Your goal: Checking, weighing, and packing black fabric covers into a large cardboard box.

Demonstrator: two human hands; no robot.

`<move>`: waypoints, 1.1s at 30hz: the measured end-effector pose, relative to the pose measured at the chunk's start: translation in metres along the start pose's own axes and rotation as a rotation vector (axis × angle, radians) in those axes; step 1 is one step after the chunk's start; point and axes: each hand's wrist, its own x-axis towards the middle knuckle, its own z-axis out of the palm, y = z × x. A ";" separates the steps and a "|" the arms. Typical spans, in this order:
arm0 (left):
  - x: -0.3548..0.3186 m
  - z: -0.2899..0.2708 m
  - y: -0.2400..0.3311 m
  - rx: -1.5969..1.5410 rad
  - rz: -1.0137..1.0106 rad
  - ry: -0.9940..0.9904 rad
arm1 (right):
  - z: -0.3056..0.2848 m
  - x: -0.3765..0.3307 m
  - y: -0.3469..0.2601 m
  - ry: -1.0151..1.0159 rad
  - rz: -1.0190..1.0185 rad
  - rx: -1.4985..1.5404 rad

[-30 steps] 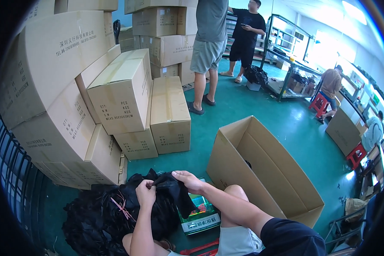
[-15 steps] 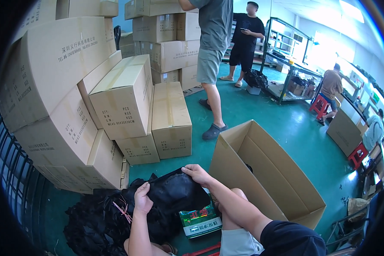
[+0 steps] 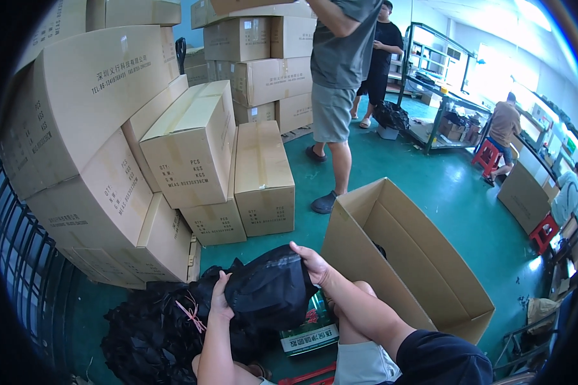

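Stretched between my hands is a flat piece of black sheet material [image 3: 268, 290], perhaps thin fabric; its exact kind is unclear. My left hand [image 3: 221, 299] pinches its left edge, thumb up. The upper right corner is gripped by my right hand [image 3: 313, 263]. Below and to the left lies a large heap of similar black pieces [image 3: 149, 337], with a pink tie [image 3: 191, 313] on it. Under the held piece, a green metal-looking container [image 3: 309, 340] with a pale label band stands by my leg, partly covered.
A tall open cardboard carton [image 3: 424, 263] stands to my right. Stacked closed cartons [image 3: 103, 96] rise at the left, with more [image 3: 263, 179] ahead. A person in grey [image 3: 334, 96] stands beyond, holding a carton; others are farther back. Something red [image 3: 308, 373] lies near my feet.
The black piece now hangs broader and faces me more, with my hands shifted slightly right. The person in grey has raised a carton at the stack. The whole view has shifted slightly.
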 end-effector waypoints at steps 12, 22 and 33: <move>-0.017 0.015 0.001 -0.053 0.084 -0.380 | -0.010 -0.007 -0.018 -0.101 -0.057 0.294; 0.000 0.012 -0.012 -0.060 -0.068 0.026 | -0.004 -0.001 -0.010 0.294 -0.113 -0.414; -0.030 0.057 -0.033 0.225 -0.206 -0.392 | -0.018 -0.084 -0.021 0.422 -0.341 -0.317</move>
